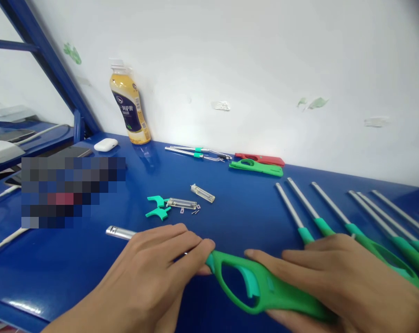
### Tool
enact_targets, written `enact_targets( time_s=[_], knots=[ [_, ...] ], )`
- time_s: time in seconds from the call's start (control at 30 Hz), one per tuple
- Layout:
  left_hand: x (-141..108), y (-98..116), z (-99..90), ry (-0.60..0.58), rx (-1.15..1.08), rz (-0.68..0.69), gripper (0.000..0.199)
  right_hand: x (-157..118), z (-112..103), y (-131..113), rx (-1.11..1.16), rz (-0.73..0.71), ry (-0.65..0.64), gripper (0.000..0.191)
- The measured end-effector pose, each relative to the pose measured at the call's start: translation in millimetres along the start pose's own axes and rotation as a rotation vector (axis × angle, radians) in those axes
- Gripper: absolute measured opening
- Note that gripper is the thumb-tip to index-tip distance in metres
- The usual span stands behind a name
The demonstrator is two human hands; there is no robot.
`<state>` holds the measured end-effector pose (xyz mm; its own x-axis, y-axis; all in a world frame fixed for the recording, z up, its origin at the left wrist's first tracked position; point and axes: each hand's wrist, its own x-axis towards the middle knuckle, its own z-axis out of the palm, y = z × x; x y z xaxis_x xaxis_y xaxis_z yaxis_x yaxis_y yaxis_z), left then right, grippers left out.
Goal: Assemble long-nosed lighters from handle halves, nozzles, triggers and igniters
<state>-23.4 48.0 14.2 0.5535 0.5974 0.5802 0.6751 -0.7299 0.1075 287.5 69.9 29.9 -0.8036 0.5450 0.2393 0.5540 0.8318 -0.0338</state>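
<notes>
Overall, a white wall (195,60) backs the glossy blue bench (230,208). Along the bench's right side lies a row of lighters (329,201), their metal tubes pointing toward the wall. Nearer, above the front of the bench, the person holds a green lighter (275,282) slantwise: the left hand (153,273) has its fingers wrapped round the tube, whose tip sticks out beyond them, and the right hand (337,277) grips the handle. A yellow bottle (128,106) stands by the wall. Further right, a red casing (265,160) and a green casing (258,168) lie together, just beside two loose tubes (181,152) with wires. A white case (106,145) sits near the bottle. Mid-bench are two clear reservoirs (182,203), teal pieces (159,212) and, smallest, some tiny metal bits (195,212).
</notes>
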Motion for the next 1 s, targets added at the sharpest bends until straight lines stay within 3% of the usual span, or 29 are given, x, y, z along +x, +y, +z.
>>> enact_targets(
  time_s=[0.1,0.27,0.5,0.7,0.87,1.0],
  knots=[
    [0,-1,-0.3,-0.037,-0.011,-0.033,0.038,-1,7,-1,-0.030,-0.059,0.001,0.034],
    [-1,-11,7.7,0.018,0.059,0.004,0.051,8,5,0,-0.082,-0.028,-0.010,0.031],
    [2,-21,13.2,0.093,0.169,0.014,0.034,19,-9,16,-0.159,0.030,0.014,0.038],
    [-7,-20,20.4,0.013,0.121,-0.086,0.066,17,-12,22,-0.094,0.040,-0.019,0.018],
    [-4,-17,21.4,0.012,0.116,-0.062,0.038,19,-12,20,-0.050,0.082,-0.028,0.013],
    [0,-20,18.0,-0.001,0.192,-0.009,0.032,20,-8,19,-0.038,0.084,-0.007,0.022]
  ],
)
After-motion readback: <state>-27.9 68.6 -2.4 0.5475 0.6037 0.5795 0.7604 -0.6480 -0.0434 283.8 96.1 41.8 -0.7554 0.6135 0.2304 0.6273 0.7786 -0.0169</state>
